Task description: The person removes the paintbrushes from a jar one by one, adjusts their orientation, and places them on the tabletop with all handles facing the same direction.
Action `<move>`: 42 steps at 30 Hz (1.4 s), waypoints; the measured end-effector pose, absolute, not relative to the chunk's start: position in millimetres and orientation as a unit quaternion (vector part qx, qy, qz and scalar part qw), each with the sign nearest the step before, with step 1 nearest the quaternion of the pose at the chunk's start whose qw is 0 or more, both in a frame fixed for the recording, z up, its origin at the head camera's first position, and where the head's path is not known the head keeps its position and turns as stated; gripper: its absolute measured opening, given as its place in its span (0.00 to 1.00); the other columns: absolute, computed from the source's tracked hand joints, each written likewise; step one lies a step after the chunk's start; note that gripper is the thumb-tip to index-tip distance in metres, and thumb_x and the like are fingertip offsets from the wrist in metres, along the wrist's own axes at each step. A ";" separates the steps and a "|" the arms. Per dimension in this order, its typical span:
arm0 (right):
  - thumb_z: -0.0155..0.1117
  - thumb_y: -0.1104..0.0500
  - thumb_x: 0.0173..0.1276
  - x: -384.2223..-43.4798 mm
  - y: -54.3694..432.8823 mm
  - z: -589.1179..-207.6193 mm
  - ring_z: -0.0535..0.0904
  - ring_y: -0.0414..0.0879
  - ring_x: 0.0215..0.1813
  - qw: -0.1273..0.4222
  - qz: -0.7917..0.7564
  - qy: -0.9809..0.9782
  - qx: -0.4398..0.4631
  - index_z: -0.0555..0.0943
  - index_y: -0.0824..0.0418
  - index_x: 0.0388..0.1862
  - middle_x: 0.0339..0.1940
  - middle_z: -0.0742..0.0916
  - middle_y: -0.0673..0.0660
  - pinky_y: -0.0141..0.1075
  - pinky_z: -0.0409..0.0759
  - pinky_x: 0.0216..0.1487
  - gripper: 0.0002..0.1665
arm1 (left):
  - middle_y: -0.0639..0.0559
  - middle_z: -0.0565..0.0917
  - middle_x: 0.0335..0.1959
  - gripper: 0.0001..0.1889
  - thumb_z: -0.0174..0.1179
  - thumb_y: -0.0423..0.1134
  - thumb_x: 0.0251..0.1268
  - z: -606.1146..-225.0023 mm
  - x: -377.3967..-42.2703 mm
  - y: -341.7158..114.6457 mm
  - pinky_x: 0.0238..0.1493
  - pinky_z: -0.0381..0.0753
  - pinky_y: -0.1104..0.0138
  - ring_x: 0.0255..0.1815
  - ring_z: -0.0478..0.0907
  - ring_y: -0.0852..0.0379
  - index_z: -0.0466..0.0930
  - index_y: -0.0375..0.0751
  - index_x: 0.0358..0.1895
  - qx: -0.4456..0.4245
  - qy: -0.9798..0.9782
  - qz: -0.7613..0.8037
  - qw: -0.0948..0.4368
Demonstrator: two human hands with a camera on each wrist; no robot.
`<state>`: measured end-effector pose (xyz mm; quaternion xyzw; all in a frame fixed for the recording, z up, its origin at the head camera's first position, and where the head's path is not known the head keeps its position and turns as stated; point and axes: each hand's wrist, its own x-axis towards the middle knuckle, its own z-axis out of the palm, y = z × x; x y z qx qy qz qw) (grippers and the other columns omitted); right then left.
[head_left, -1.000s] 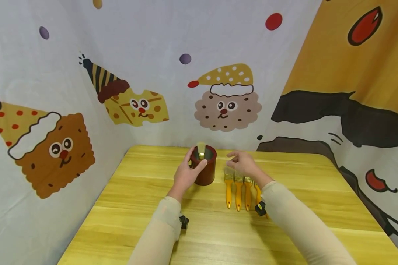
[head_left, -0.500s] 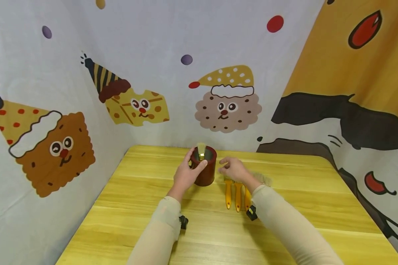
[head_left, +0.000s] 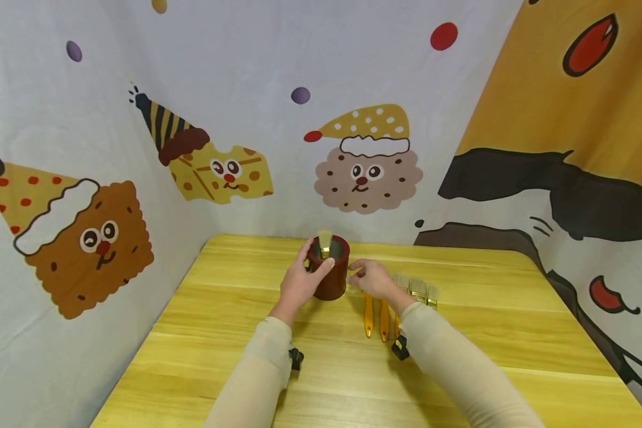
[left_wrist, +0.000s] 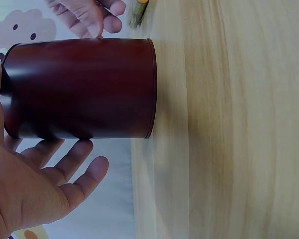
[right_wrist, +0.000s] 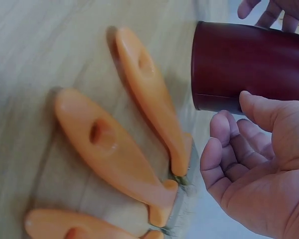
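My left hand (head_left: 298, 280) grips a dark red cylindrical pot (head_left: 332, 284), thumb at the rim and fingers along its left side. Inside the pot stands a paintbrush (head_left: 325, 240), bristles up. My right hand (head_left: 375, 278) is at the pot's right side with fingers loosely bent and nothing in them; in the right wrist view its thumb (right_wrist: 254, 107) overlaps the pot's wall. Beneath and beside this hand lies a row of paintbrushes (head_left: 368, 316), their orange handles (right_wrist: 154, 99) toward me and pale bristles (head_left: 418, 288) pointing away. The hand and sleeve hide part of the row.
A wooden table (head_left: 219, 333) carries the pot and the brushes. Close behind it hangs a white curtain (head_left: 257, 119) with cartoon prints, which also runs along the left and right sides.
My right hand has come left and slightly nearer, from above the brushes to the pot's side, uncovering bristles on the right of the row. The left hand and pot have stayed put.
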<state>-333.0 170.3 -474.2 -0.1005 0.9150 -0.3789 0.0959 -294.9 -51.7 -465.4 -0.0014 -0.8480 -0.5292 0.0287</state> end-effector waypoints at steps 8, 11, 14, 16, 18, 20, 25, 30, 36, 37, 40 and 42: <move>0.69 0.53 0.79 -331.3 168.4 -482.4 0.88 0.47 0.44 0.101 -0.372 0.918 -0.099 0.85 0.58 0.65 0.49 0.91 0.59 0.42 0.87 0.45 0.20 | 0.50 0.70 0.83 0.42 0.61 0.75 0.69 -465.9 -295.7 -52.3 0.71 0.74 0.34 0.77 0.74 0.34 0.52 0.86 0.83 -0.006 -0.845 -0.534 0.030; 0.68 0.53 0.79 -331.5 167.8 -483.8 0.87 0.47 0.43 0.107 -0.376 0.916 -0.095 0.84 0.58 0.66 0.48 0.91 0.58 0.42 0.87 0.44 0.20 | 0.49 0.69 0.83 0.43 0.61 0.74 0.70 -465.8 -295.5 -52.8 0.71 0.74 0.34 0.77 0.73 0.34 0.52 0.83 0.84 -0.011 -0.844 -0.535 0.031; 0.68 0.53 0.79 -330.7 167.8 -484.1 0.87 0.46 0.42 0.107 -0.379 0.914 -0.094 0.84 0.59 0.65 0.47 0.91 0.58 0.41 0.86 0.43 0.20 | 0.49 0.69 0.84 0.42 0.61 0.73 0.70 -464.5 -294.6 -52.5 0.72 0.74 0.34 0.78 0.73 0.34 0.51 0.85 0.83 -0.015 -0.844 -0.535 0.030; 0.69 0.53 0.79 -330.1 168.0 -484.1 0.87 0.46 0.42 0.107 -0.380 0.914 -0.092 0.84 0.58 0.65 0.47 0.91 0.58 0.41 0.86 0.44 0.20 | 0.50 0.69 0.84 0.42 0.61 0.73 0.70 -463.8 -294.3 -51.9 0.72 0.74 0.34 0.78 0.73 0.34 0.51 0.86 0.83 -0.015 -0.843 -0.537 0.029; 0.69 0.52 0.79 -329.6 168.2 -484.2 0.87 0.46 0.42 0.108 -0.380 0.914 -0.091 0.84 0.58 0.65 0.47 0.91 0.57 0.41 0.86 0.44 0.20 | 0.49 0.69 0.84 0.42 0.61 0.73 0.71 -463.3 -294.1 -51.4 0.71 0.74 0.34 0.77 0.73 0.34 0.50 0.87 0.83 -0.013 -0.844 -0.536 0.028; 0.69 0.52 0.79 -328.9 168.5 -484.0 0.87 0.46 0.43 0.109 -0.381 0.914 -0.090 0.85 0.57 0.65 0.48 0.91 0.57 0.41 0.87 0.44 0.20 | 0.49 0.69 0.84 0.41 0.62 0.72 0.71 -463.5 -294.1 -51.0 0.71 0.74 0.34 0.77 0.74 0.34 0.50 0.87 0.83 -0.010 -0.845 -0.534 0.028; 0.69 0.52 0.79 -327.4 168.9 -483.5 0.87 0.47 0.44 0.112 -0.381 0.913 -0.091 0.84 0.57 0.65 0.49 0.91 0.58 0.42 0.87 0.46 0.20 | 0.48 0.69 0.83 0.41 0.62 0.71 0.72 -463.5 -293.6 -50.4 0.70 0.75 0.34 0.76 0.75 0.35 0.50 0.87 0.83 -0.004 -0.847 -0.532 0.029; 0.69 0.52 0.79 -327.6 168.8 -483.3 0.87 0.47 0.44 0.112 -0.385 0.911 -0.093 0.84 0.58 0.65 0.50 0.90 0.58 0.43 0.87 0.46 0.20 | 0.48 0.69 0.83 0.41 0.62 0.71 0.72 -462.6 -292.8 -50.6 0.69 0.76 0.35 0.75 0.76 0.35 0.50 0.87 0.82 -0.004 -0.845 -0.533 0.028; 0.68 0.52 0.80 -328.6 168.8 -484.6 0.88 0.46 0.44 0.112 -0.381 0.913 -0.098 0.84 0.58 0.66 0.49 0.90 0.57 0.43 0.88 0.46 0.21 | 0.48 0.69 0.83 0.41 0.62 0.71 0.72 -462.5 -292.7 -50.5 0.69 0.77 0.34 0.75 0.76 0.35 0.51 0.85 0.84 -0.003 -0.845 -0.534 0.026; 0.68 0.52 0.80 -328.8 168.9 -485.1 0.87 0.46 0.44 0.112 -0.380 0.913 -0.098 0.84 0.58 0.66 0.49 0.90 0.57 0.43 0.88 0.46 0.21 | 0.48 0.69 0.83 0.42 0.62 0.71 0.72 -462.7 -292.9 -50.5 0.69 0.77 0.34 0.75 0.76 0.35 0.51 0.84 0.84 -0.003 -0.846 -0.532 0.026; 0.68 0.52 0.80 -329.0 168.7 -486.2 0.87 0.46 0.44 0.113 -0.380 0.913 -0.096 0.83 0.57 0.66 0.50 0.90 0.57 0.43 0.88 0.46 0.21 | 0.48 0.69 0.83 0.42 0.62 0.72 0.71 -463.2 -293.4 -50.7 0.69 0.76 0.34 0.75 0.76 0.35 0.52 0.83 0.84 -0.004 -0.846 -0.533 0.026; 0.68 0.52 0.80 -329.0 168.6 -486.6 0.88 0.46 0.44 0.113 -0.380 0.913 -0.095 0.83 0.57 0.66 0.50 0.90 0.57 0.43 0.88 0.46 0.21 | 0.49 0.69 0.83 0.42 0.61 0.73 0.71 -463.7 -293.7 -50.8 0.69 0.76 0.34 0.75 0.76 0.35 0.52 0.84 0.84 -0.004 -0.846 -0.533 0.027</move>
